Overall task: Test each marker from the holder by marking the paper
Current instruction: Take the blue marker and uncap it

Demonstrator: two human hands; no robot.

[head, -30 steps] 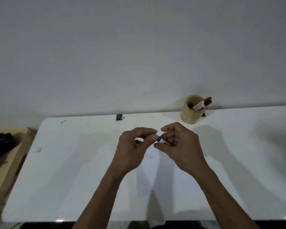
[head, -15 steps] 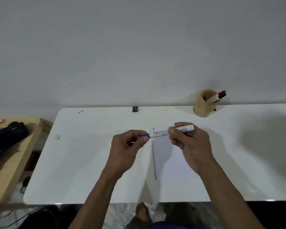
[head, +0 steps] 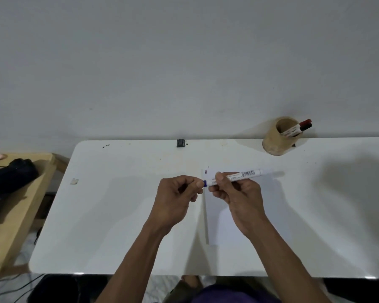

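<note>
A white marker (head: 234, 177) is held nearly level above the table (head: 118, 215), gripped around its middle by the curled fingers and thumb of the right hand (head: 239, 197). Its barcoded end juts past that hand to the right and slightly away. The blue end of the marker points toward the left hand (head: 175, 197), whose thumb and forefinger are pinched on a blue cap (head: 205, 183) at that end; whether the cap is fully seated or partly off cannot be told. The remaining left fingers are curled loosely toward the palm. The two hands are just beside each other, joined only by the marker. Beneath and beyond the right hand a white paper (head: 228, 226) lies flat on the table, its left edge running under the gap between the hands. Near its far left corner, just beyond the left thumb, two short marks (head: 205, 171) are seen, one red and one dark. Farther away and to the right of the right hand, a tan holder (head: 276, 141) stands at the table's far edge against the wall, with two markers (head: 298, 129) leaning out of it to the right, one red-capped and one black-capped. Well to the left of the left hand, a dark bag (head: 7, 180) rests on a wooden bench (head: 15, 221).
</note>
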